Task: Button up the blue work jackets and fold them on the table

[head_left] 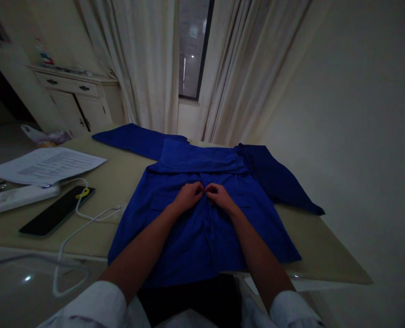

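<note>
A blue jacket (175, 228) lies on the table, its upper part folded over and its sleeves spread to the left and right. Two pocket flaps show on its front, and the lower hem hangs at the near table edge. Both hands meet at the middle of the jacket, on its front opening just below the fold. My left hand (189, 196) pinches the cloth edge from the left. From the right, my right hand (219, 197) pinches the opening's other edge, fingertips almost touching the left ones. Any button between the fingertips is too small to make out.
On the table (118, 182), left of the jacket, lie a phone (57, 212), a white power strip (18, 199), a white cable (83, 221) and printed paper (45, 165). A cabinet (76, 98) and curtains (148, 64) stand behind. A wall (359, 136) is at right.
</note>
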